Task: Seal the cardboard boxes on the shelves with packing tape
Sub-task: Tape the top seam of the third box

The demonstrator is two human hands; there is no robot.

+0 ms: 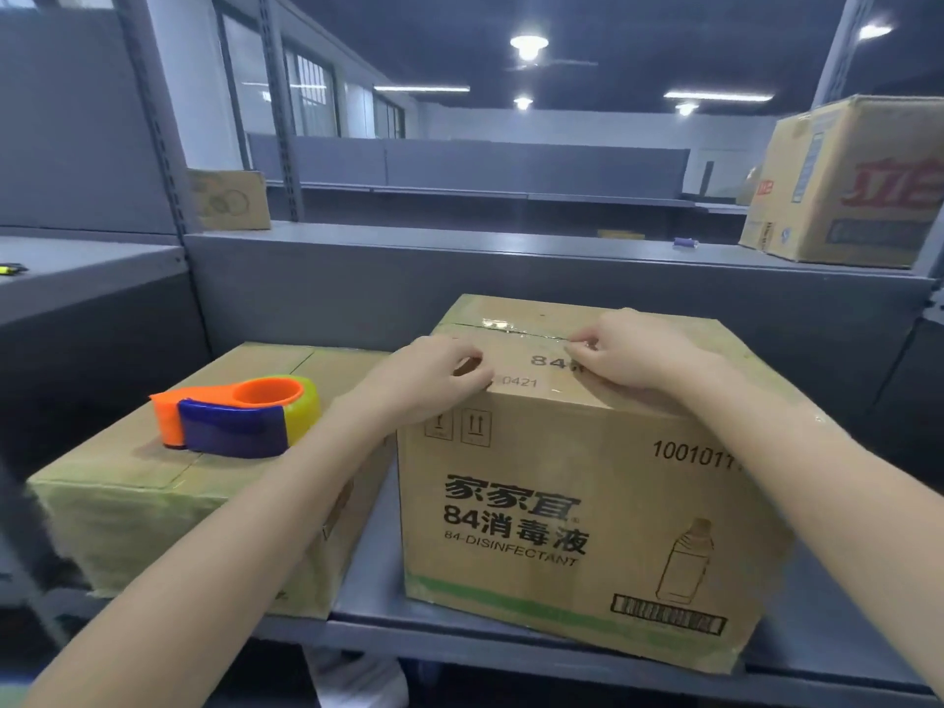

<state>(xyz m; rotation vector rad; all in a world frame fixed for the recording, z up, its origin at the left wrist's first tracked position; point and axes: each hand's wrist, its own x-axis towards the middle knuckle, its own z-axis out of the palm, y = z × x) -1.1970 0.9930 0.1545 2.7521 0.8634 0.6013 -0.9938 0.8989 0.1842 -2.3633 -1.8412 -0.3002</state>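
A tall cardboard disinfectant box [572, 503] stands on the grey shelf [368, 600], its top flaps closed with clear tape [516, 329] along the seam. My left hand [434, 375] rests with curled fingers on the front left of the box top. My right hand [633, 355] lies on the top and pinches the clear tape at the seam. To the left sits a lower cardboard box [153, 503]. On it lies an orange and blue tape dispenser [235, 416] with a yellowish roll, apart from both hands.
An upper shelf ledge [459, 247] runs behind the boxes. On it stand a large printed carton [848, 181] at right and a small carton [230, 199] at left. A grey upright post [158, 120] rises at left. More shelving stretches behind.
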